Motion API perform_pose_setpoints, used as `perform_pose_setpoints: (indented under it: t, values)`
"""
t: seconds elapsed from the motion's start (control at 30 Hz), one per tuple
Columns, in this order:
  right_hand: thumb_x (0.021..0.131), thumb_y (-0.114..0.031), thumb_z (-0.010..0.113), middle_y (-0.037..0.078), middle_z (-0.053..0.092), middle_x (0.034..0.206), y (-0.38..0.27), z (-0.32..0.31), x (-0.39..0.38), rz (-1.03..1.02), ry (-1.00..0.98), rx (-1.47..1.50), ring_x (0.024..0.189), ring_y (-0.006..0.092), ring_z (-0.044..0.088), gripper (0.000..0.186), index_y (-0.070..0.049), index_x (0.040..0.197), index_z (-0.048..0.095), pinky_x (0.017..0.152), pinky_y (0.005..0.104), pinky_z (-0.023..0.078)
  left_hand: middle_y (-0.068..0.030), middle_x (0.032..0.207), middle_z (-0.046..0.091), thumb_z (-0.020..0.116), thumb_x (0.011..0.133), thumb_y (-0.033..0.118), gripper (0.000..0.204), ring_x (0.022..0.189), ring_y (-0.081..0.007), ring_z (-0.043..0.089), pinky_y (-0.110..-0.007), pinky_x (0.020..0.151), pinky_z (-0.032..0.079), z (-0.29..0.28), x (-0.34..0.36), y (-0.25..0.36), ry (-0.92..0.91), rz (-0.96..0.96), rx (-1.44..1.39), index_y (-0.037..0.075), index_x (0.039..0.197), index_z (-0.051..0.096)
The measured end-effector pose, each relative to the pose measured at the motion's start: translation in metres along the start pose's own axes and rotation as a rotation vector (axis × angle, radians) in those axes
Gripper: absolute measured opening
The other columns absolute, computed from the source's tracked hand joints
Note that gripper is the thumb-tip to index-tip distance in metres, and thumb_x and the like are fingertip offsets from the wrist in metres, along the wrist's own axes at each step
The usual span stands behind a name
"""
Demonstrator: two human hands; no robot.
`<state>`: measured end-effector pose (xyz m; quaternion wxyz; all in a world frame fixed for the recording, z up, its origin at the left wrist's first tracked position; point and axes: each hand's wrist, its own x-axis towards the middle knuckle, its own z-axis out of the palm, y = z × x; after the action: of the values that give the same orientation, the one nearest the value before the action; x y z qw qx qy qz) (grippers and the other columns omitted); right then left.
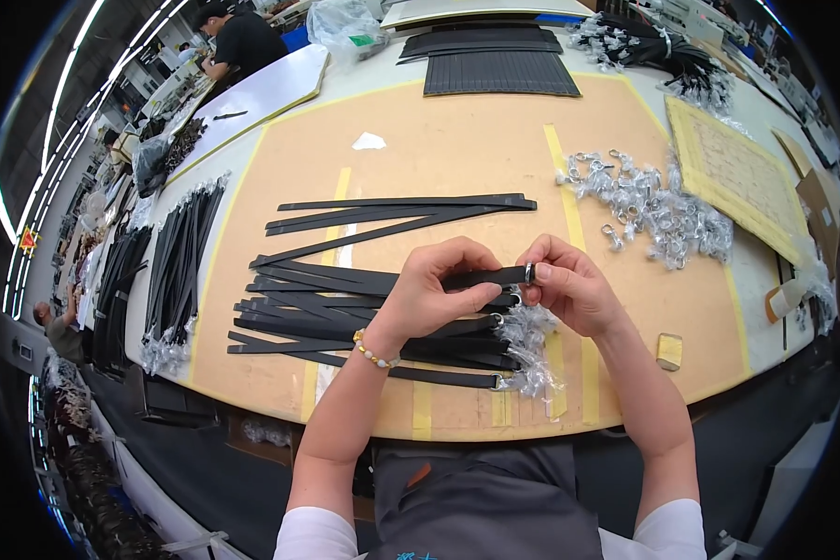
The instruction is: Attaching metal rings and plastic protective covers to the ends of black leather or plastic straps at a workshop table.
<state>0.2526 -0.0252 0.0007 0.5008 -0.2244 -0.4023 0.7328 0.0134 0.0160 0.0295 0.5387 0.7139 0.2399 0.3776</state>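
My left hand pinches a flat black strap between thumb and fingers, close to its right end. At that end, my right hand grips a small silver metal ring between thumb and fingertips; the rest of that fitting is hidden by the fingers. Below both hands lies a fanned pile of black straps, whose right ends carry metal fittings in clear plastic wrap. Several bare straps lie just beyond. To the right is a heap of plastic-wrapped metal snap hooks.
A neat row of black strips lies at the far side. Strap bundles rest at left, another at far right. A yellow-edged board and a small yellow block sit at right. A person works far left.
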Motion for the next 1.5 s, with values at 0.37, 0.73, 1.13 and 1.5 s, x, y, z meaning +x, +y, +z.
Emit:
perform_pose_setpoints:
  t: [0.37,0.73,1.13,1.5]
  values:
    - [0.099,-0.013,0.066,0.005,0.067,0.099,-0.003,-0.001,-0.001,0.012,-0.057,-0.076,0.085,0.0116,0.064,0.016,-0.004,0.110,0.059,0.078,0.0268,0.053,-0.0036,0.094,0.071,0.078,0.086,0.002,0.021,0.086,-0.0072,0.065,-0.022,0.076,0.054,0.005,-0.002,0.005,-0.028,-0.033,-0.077,-0.003,0.104,0.069]
    - [0.096,-0.005,0.069,0.013,0.072,0.110,0.005,-0.002,-0.003,0.012,-0.134,0.071,0.100,0.0177,0.069,0.013,-0.002,0.107,0.063,0.090,0.0317,0.056,-0.0006,0.083,0.067,0.077,0.078,-0.004,0.018,0.069,-0.0024,0.058,-0.018,0.059,0.045,0.011,-0.006,0.020,0.009,0.068,0.108,0.000,0.094,0.070]
    - [0.086,-0.011,0.080,-0.002,0.067,0.089,-0.007,0.024,-0.011,0.198,-0.009,-0.306,0.080,0.0025,0.060,0.021,-0.002,0.099,0.066,0.072,0.0205,0.049,-0.0065,0.081,0.068,0.076,0.076,0.001,0.019,0.065,-0.0173,0.065,-0.028,0.058,0.053,0.016,-0.009,0.025,-0.055,0.231,0.395,0.004,0.095,0.071]
    - [0.094,-0.009,0.070,-0.004,0.062,0.081,-0.003,0.027,-0.010,0.157,0.080,-0.388,0.072,0.0003,0.053,0.010,0.000,0.094,0.065,0.062,0.0190,0.043,-0.0074,0.079,0.067,0.078,0.073,0.006,0.029,0.071,-0.0184,0.069,-0.028,0.062,0.056,0.016,-0.006,0.011,-0.024,0.135,0.440,0.003,0.097,0.063]
